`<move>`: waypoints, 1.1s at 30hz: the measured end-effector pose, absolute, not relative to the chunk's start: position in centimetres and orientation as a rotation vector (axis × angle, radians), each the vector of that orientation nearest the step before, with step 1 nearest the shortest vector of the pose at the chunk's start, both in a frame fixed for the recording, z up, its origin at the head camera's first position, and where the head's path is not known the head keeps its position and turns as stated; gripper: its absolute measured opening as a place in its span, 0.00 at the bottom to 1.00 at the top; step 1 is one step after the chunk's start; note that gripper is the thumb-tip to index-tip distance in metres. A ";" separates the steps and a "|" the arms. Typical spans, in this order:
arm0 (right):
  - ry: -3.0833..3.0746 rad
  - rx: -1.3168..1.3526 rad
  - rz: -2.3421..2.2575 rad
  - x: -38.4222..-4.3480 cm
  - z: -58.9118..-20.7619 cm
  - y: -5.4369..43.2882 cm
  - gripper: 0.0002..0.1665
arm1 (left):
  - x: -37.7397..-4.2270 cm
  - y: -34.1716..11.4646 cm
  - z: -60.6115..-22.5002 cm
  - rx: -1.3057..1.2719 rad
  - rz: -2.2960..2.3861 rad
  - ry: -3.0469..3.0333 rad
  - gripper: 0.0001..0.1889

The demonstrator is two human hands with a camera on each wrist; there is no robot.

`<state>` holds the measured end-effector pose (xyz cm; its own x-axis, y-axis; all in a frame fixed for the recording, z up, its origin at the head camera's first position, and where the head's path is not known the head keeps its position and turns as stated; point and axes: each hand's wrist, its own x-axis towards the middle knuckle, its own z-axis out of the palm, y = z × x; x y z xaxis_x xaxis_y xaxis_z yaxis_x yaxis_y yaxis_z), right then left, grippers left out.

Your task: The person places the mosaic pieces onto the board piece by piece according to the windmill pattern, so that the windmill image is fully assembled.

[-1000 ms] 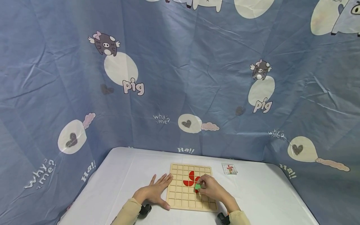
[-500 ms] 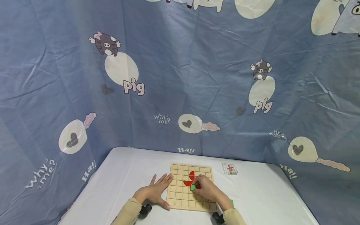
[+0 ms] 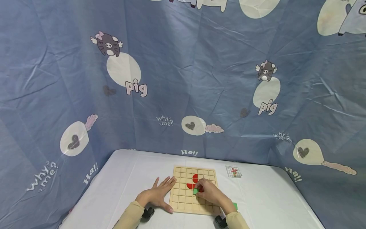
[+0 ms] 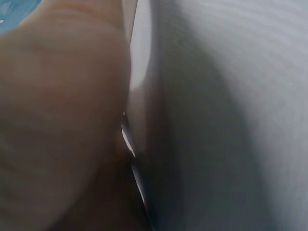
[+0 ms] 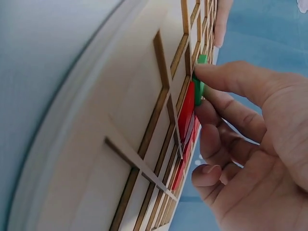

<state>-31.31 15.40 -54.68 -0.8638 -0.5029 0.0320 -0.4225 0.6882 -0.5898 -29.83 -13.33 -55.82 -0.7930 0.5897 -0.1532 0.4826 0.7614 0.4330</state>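
Observation:
A wooden grid board (image 3: pixel 183 208) lies on the table. My right hand (image 3: pixel 211 192) pinches a small green block (image 3: pixel 195 191) between thumb and fingers, low over the board's middle. In the right wrist view the green block (image 5: pixel 198 95) stands edge-on at the grid, right beside a red piece (image 5: pixel 186 114). Red rounded pieces sit in the cells: one at the top (image 3: pixel 195 178), one at the left (image 3: pixel 189 186), and red partly hidden under my right fingers. My left hand (image 3: pixel 156 195) lies spread with its fingertips at the board's left edge. Its wrist view shows mostly blurred skin (image 4: pixel 57 110).
A small card (image 3: pixel 233 171) printed with a grid and a coloured figure lies beyond the board at the right. Another green piece (image 3: pixel 235 206) shows beside my right forearm. Patterned blue cloth (image 3: pixel 171 95) hangs behind the white table (image 3: pixel 257 190).
My right hand has moved a little left with the green block, from over the lower red piece to the cell beside it. The green piece by my forearm came into sight. The left hand stays put.

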 end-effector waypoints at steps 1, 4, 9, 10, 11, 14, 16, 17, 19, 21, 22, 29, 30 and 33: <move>2.764 -0.760 -0.913 -31.3 -54.7 15.4 0.09 | -29.9 -13.3 -55.9 0.835 0.545 2.680 0.67; 2.764 -0.764 -0.894 -31.2 -54.6 15.4 0.09 | -29.9 -13.3 -55.9 0.837 0.546 2.681 0.67; 2.756 -0.791 -0.886 -31.2 -54.4 15.5 0.08 | -29.8 -13.3 -55.8 0.831 0.544 2.675 0.67; 2.756 -0.792 -0.886 -31.2 -54.4 15.5 0.08 | -29.8 -13.3 -55.7 0.830 0.546 2.674 0.67; 2.757 -0.789 -0.885 -31.3 -54.4 15.5 0.08 | -29.7 -13.3 -55.7 0.828 0.550 2.671 0.67; 2.763 -0.787 -0.872 -31.4 -54.4 15.5 0.08 | -29.7 -13.3 -55.7 0.822 0.562 2.663 0.67; 2.768 -0.789 -0.861 -31.5 -54.5 15.5 0.08 | -29.7 -13.2 -55.7 0.818 0.565 2.660 0.67; 2.771 -0.794 -0.856 -31.6 -54.5 15.5 0.08 | -29.7 -13.2 -55.8 0.818 0.564 2.660 0.67; 2.775 -0.800 -0.848 -31.6 -54.5 15.5 0.08 | -29.8 -13.2 -55.9 0.820 0.559 2.664 0.67; 2.780 -0.799 -0.846 -31.7 -54.5 15.5 0.09 | -30.0 -13.2 -56.0 0.824 0.557 2.669 0.67; 2.781 -0.800 -0.847 -31.7 -54.4 15.5 0.09 | -30.1 -13.2 -56.1 0.827 0.559 2.670 0.67; 2.778 -0.829 -0.823 -31.5 -54.4 15.5 0.08 | -30.2 -13.3 -56.2 0.841 0.550 2.667 0.67; 2.780 -0.836 -0.817 -31.5 -54.4 15.5 0.08 | -30.2 -13.3 -56.1 0.842 0.552 2.669 0.67; 2.786 -0.841 -0.814 -31.5 -54.4 15.4 0.08 | -30.1 -13.3 -56.0 0.837 0.561 2.674 0.67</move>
<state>-31.50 15.44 -54.40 -0.8384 -0.5436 0.0393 -0.4792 0.7008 -0.5284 -30.11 -13.26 -56.02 -0.7918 0.5923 -0.1490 0.4825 0.7561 0.4422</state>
